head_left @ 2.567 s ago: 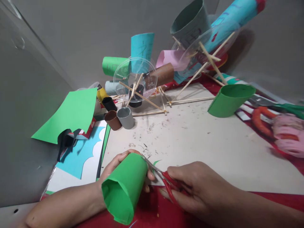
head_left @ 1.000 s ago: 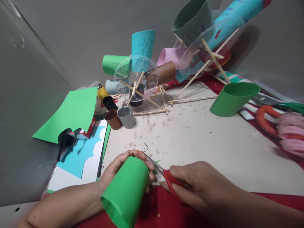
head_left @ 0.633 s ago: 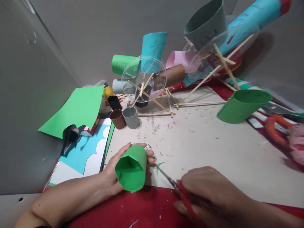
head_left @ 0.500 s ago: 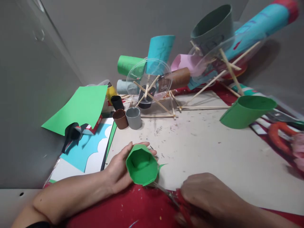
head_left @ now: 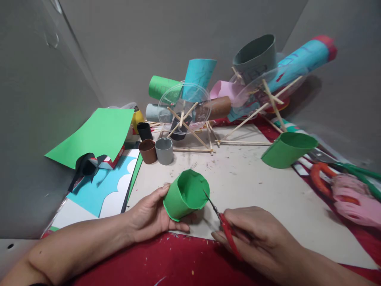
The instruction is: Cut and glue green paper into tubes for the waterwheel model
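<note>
My left hand (head_left: 154, 214) holds a green paper cup (head_left: 180, 200) from its left side and below, tilted so that its mouth faces up and right. The cup's rim looks uneven. In my right hand (head_left: 256, 234) is a pair of red-handled scissors (head_left: 228, 230), the thumb and fingers around the handles. Their blades look closed, and the tip lies at the right rim of the cup; whether it touches the paper I cannot tell. Behind the cup stand a small grey paper cup (head_left: 164, 151), a brown one (head_left: 147, 151) and a black one (head_left: 145, 131).
Wheel-like builds of clear plastic discs (head_left: 184, 107), sticks and coloured paper tubes stand at the back. A larger green tube (head_left: 288, 151), green-handled scissors (head_left: 354, 169) and a pink object (head_left: 351, 198) are at right. Green sheet (head_left: 95, 133) and cut blue paper (head_left: 92, 194) lie left.
The green cup has turned and moved up and right in my left hand. The red scissors have swung upward, their tip now by the cup's right rim. The camera view has shifted slightly.
</note>
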The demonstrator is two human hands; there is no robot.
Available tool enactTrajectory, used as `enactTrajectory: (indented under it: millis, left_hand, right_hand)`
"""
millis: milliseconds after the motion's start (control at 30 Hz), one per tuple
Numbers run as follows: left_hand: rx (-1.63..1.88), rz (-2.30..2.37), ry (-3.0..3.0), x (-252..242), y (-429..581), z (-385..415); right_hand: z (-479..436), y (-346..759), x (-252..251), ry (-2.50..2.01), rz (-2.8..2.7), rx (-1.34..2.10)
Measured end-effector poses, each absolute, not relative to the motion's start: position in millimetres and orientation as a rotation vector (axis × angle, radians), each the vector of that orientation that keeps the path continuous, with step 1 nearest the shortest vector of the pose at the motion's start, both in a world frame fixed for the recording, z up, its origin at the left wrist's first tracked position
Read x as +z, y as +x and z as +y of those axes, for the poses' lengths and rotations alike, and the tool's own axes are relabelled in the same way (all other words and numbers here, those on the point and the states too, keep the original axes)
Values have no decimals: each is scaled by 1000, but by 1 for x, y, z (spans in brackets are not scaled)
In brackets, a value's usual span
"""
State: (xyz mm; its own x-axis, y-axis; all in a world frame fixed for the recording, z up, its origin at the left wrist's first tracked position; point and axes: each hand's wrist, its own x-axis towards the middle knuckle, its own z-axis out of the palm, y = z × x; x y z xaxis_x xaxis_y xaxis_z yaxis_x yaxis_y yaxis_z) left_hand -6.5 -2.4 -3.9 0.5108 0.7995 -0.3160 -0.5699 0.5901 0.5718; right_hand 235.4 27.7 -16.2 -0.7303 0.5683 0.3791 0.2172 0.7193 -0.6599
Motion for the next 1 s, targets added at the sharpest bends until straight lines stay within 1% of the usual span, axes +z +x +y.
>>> enactTrajectory:
  millis: [167,400,633,1000]
  left_hand:
    - [813,597,473,-3,-7,-1]
    - [844,619,528,-3,-9,0]
    - [877,673,556,-8,-12,2]
    - [851,709,583,-1,-8,-2]
  right_hand:
    - [29,237,-12,-634,-2316,857]
    - [29,239,-11,-627,-2247,921]
    - [28,238,-3,-722,-2134,981]
    - [25,238,-7,-846,-1974,1312]
